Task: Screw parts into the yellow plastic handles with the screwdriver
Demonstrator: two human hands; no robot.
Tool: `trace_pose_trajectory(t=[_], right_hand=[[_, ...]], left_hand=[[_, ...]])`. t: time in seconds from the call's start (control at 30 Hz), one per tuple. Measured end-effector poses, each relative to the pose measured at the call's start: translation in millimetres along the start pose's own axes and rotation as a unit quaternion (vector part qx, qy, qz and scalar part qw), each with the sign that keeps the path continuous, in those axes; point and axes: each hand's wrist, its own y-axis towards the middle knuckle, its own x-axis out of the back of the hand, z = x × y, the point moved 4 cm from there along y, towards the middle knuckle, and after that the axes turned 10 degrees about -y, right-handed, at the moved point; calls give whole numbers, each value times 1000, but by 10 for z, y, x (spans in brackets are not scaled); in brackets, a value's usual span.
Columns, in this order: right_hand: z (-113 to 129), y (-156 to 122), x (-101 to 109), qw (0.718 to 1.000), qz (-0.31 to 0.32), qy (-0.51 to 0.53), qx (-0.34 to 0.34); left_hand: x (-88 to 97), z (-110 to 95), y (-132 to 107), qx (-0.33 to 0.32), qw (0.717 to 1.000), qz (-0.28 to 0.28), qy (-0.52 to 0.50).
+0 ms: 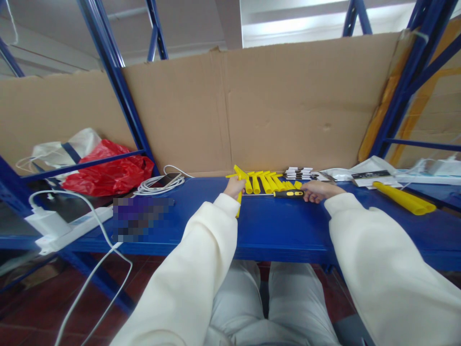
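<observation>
My left hand (236,186) is closed around a yellow plastic piece (239,206), whose narrow end sticks out below the fist. A screwdriver (289,193) with a black and yellow handle lies level between my hands. Its thin shaft points left toward the yellow piece; whether the tip touches it is too small to tell. At the handle's right end, the curled fingers of my right hand (317,191) grip it. Just behind the shaft, several similar yellow pieces (265,183) rest in a slanted row on the blue bench (281,226).
Small black-and-white packets (298,173) are stacked behind the screwdriver. At right lies a larger yellow tubular part (405,198) beside a white packet (374,178). Coiled white cable (160,185), a red plastic bag (108,168) and a power strip (72,229) occupy the left. Cardboard (288,105) walls the back.
</observation>
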Motion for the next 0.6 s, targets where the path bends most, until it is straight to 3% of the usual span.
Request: trace_pose_trajectory(t=[0.13,0.23,0.3,0.4,0.6], right_hand=[[-81,89,196,992,-108,-68,11],[-158,153,361,958,-222,-180,8],[-207,206,419,933,-263,-245,16],[-276,312,421,919,-260,-292,42],[-343,481,356,923,-248,-281,86]], left_hand=[[0,-8,-7,-2,1000,-1,0],[-1,-10,-10,-1,1000,-1,1],[-1,-9,-9,-1,1000,-1,2],[-1,-6,-7,0,1000,-2,-1],[-4,-5,-8,1,1000,-4,-6]])
